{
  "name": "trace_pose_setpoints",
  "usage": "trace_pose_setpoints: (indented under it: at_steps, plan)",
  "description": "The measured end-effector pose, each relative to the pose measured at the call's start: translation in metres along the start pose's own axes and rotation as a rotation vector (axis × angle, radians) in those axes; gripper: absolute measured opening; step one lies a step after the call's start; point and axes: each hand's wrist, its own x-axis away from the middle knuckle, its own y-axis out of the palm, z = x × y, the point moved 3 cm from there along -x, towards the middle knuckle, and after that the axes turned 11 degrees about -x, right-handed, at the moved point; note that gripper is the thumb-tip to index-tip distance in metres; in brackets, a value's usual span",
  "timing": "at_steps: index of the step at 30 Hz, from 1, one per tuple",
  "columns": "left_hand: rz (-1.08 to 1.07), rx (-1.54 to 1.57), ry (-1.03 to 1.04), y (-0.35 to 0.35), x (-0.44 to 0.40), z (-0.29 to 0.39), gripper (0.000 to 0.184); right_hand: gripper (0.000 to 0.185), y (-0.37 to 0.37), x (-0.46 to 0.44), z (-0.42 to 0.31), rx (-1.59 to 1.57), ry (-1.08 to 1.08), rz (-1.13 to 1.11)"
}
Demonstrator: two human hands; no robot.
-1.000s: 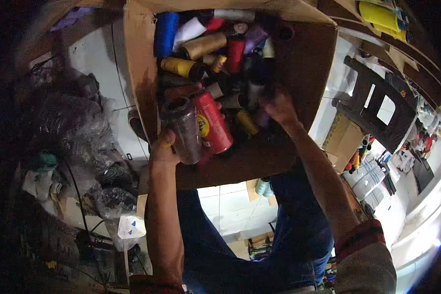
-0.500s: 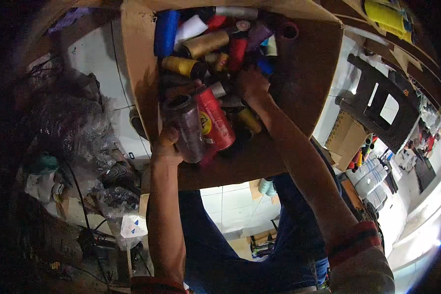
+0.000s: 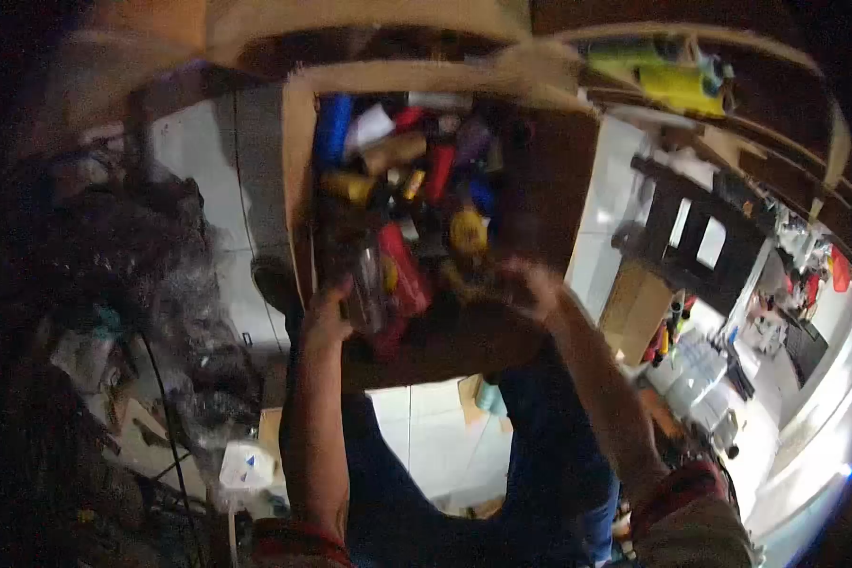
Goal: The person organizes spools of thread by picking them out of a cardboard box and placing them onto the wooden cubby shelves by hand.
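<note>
My left hand (image 3: 329, 310) is closed around a greyish, shiny thread spool (image 3: 366, 289) at the near left of a cardboard box. A red thread spool (image 3: 403, 270) with a yellow label leans against it; whether my fingers also touch that one is hidden. My right hand (image 3: 532, 290) is over the near right part of the box, its fingers smeared by motion. Just left of its fingertips shows a spool with a round yellow face (image 3: 469, 232); I cannot tell whether the hand grips it. Farther in lie blue (image 3: 333, 131), yellow (image 3: 348, 187) and several other spools.
The cardboard box (image 3: 298, 189) stands before my knees. Plastic-wrapped bundles (image 3: 189, 275) and cables crowd the left. At right are a black slotted panel (image 3: 696, 227), a smaller carton (image 3: 637, 308) and clear plastic bottles (image 3: 696, 369). Yellow items (image 3: 677, 87) sit on a shelf.
My right hand has drawn back toward me from deep among the spools. A round yellow face now shows beside it. My left hand keeps its spool. The view has shifted, with the box lower.
</note>
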Motion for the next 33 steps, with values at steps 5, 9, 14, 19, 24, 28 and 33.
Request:
trace_pose_setpoints:
  at_steps: [5,9,14,19,24,28,33]
  plan:
    - [0.126,-0.082,0.014,-0.026,0.0,-0.017,0.054,0.048,0.025,0.057,0.009,0.242,-0.164,-0.068]
    - [0.038,-0.093,0.054,-0.062,-0.044,-0.05,0.052,0.064,0.14,0.138,-0.058,0.335,-0.533,-0.431]
    - [-0.181,0.051,0.072,-0.004,-0.011,-0.015,0.062,0.051,0.262,0.229,-0.144,0.681,-1.212,-0.451]
    - [-0.095,0.0,-0.14,-0.039,-0.043,-0.055,0.058,0.053,0.358,0.239,-0.203,1.029,-1.603,-0.213]
    - [-0.11,0.022,-0.045,-0.026,-0.033,-0.056,0.055,0.053,0.46,0.213,-0.211,1.065,-1.83,-0.32]
    - [-0.37,0.083,0.018,0.011,-0.006,-0.03,0.054,0.054,0.516,0.177,-0.233,1.143,-1.968,-0.272]
    - [-0.322,0.037,0.017,0.032,0.019,-0.013,0.053,0.051,0.541,0.18,-0.223,1.264,-1.95,0.168]
